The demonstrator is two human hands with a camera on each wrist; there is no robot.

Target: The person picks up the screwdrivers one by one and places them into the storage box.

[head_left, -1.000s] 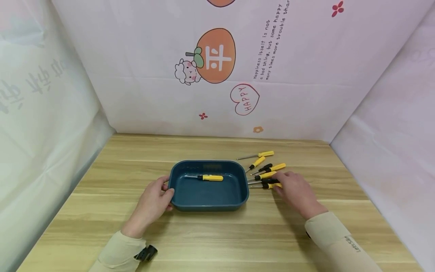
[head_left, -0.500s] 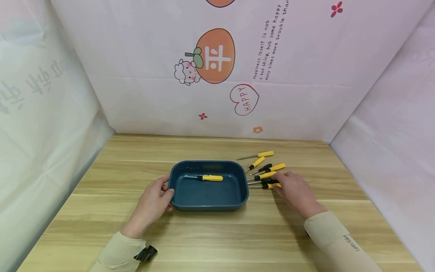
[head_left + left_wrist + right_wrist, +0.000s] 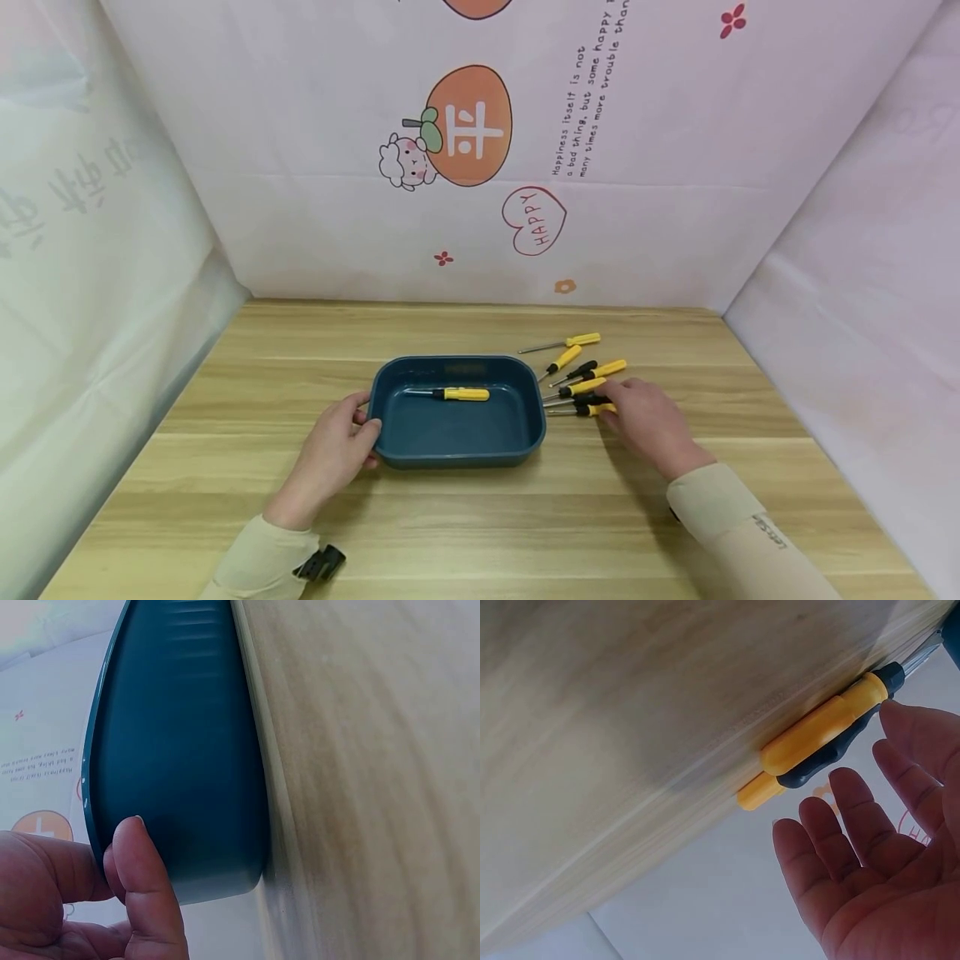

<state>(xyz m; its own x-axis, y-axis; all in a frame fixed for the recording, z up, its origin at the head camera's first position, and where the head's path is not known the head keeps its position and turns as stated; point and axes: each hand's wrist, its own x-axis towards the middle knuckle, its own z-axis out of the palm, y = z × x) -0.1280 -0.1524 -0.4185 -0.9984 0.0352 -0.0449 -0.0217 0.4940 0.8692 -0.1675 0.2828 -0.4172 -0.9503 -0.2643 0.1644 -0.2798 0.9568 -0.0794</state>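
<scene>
A dark blue rectangular tray [image 3: 459, 437] stands on the wooden table, with one yellow-and-black screwdriver [image 3: 465, 394] lying inside it. My left hand [image 3: 330, 454] holds the tray's left end, its thumb and fingers pinching the rim in the left wrist view. To the right of the tray, my right hand [image 3: 652, 429] is over the handle ends of several screwdrivers. In the right wrist view its fingers are spread and loosely bent, the thumb close to a yellow handle [image 3: 825, 727] with a black handle [image 3: 832, 759] beside it. Nothing is gripped there; whether the thumb touches is unclear.
Several more screwdrivers lie fanned beside the tray, including a black-handled one [image 3: 582, 369] and a long yellow one [image 3: 582, 340] farthest back. A printed white sheet [image 3: 337, 233] hangs behind the wooden table [image 3: 450, 533], with white sheets on both sides.
The head view has shifted slightly, so everything sits a little further left in the picture. Both hands, the tray and the screwdrivers show no clear movement.
</scene>
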